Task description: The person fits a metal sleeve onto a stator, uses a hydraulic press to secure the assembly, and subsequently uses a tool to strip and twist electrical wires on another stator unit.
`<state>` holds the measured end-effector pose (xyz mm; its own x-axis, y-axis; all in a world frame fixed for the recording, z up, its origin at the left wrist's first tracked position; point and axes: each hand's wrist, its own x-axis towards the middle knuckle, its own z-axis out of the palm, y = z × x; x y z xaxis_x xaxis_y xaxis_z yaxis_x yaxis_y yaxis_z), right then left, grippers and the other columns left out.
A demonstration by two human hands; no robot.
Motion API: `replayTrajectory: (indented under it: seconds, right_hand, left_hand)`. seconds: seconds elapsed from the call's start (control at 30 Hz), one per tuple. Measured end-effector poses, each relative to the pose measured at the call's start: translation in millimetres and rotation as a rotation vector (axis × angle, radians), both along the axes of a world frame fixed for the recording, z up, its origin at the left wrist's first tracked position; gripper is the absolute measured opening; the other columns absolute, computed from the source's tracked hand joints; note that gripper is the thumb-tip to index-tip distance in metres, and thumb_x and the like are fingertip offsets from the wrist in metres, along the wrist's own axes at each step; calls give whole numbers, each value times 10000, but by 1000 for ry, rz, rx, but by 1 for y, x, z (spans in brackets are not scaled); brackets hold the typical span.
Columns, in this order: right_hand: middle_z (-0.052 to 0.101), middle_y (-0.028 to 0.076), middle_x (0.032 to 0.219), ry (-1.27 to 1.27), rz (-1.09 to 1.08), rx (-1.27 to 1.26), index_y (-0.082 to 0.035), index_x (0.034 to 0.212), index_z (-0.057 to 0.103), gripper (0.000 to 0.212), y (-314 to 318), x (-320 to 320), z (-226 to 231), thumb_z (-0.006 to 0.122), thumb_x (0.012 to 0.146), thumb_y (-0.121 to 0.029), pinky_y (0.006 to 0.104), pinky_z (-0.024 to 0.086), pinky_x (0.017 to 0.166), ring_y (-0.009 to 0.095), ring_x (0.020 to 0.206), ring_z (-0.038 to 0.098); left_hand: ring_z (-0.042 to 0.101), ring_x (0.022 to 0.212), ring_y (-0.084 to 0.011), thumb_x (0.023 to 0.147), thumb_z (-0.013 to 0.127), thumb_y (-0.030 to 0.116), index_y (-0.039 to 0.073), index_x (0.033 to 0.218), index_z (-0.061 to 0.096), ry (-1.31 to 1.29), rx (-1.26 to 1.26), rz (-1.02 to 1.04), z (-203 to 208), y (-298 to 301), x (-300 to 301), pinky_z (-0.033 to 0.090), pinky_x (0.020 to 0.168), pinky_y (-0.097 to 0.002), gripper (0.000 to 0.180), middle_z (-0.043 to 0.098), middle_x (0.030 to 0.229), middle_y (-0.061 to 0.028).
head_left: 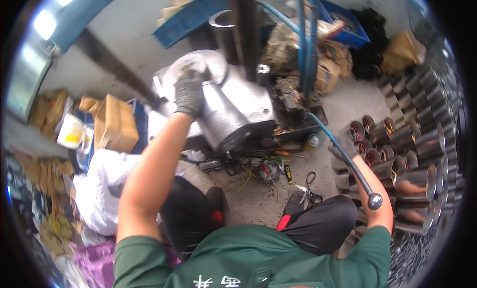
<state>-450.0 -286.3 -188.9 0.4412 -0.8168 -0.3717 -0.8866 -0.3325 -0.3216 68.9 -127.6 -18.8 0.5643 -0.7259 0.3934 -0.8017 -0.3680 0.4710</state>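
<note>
My left hand [190, 93], in a dark grey glove, grips the upper end of a shiny metal cylinder [221, 114]. The cylinder is tilted over the front of a metal machine table [256, 101], its lower end toward me. Behind that hand lies a round metal plate [211, 64]. My right hand [344, 150], also gloved, is out to the right beside several metal cylinders [392, 131] standing in rows on the floor. It is blurred and partly behind a blue lever with a ball knob [375, 201], so its fingers cannot be made out.
Blue posts [305, 44] rise behind the table. Scissors [306, 191] and a yellow-black screwdriver [288, 174] lie on the floor near my feet. At the left are a cardboard box [115, 124] and a white sack [102, 188]. A blue bin [345, 24] stands at the back right.
</note>
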Motion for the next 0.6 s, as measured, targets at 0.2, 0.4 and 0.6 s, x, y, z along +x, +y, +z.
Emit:
replayTrajectory:
  seconds: [0.2, 0.4, 0.6]
  right_hand:
    - [611, 218, 1321, -337, 748, 171, -42, 1269, 642, 492, 138, 86, 125, 744, 862, -298, 398, 572, 873, 314, 1139, 653]
    - [645, 164, 1281, -906, 206, 555, -13, 1257, 624, 476, 211, 228, 143, 644, 942, -370, 396, 499, 1011, 265, 1182, 623]
    - [631, 140, 1295, -1601, -436, 1250, -26, 1366, 523, 615, 217, 331, 148, 643, 919, -431, 441, 508, 1016, 306, 1178, 623]
  left_hand:
    - [664, 1006, -311, 932, 614, 152, 45, 1122, 674, 209, -600, 26, -20, 43, -27, 513, 931, -372, 226, 680, 1080, -168]
    - [610, 1110, -360, 892, 690, 318, 36, 1270, 580, 317, -486, 302, -40, 64, -27, 483, 989, -439, 484, 623, 1174, -221]
    - [591, 1182, -386, 869, 723, 501, 14, 1463, 383, 1598, -427, 303, -13, 96, -58, 524, 959, -549, 839, 534, 1373, -242]
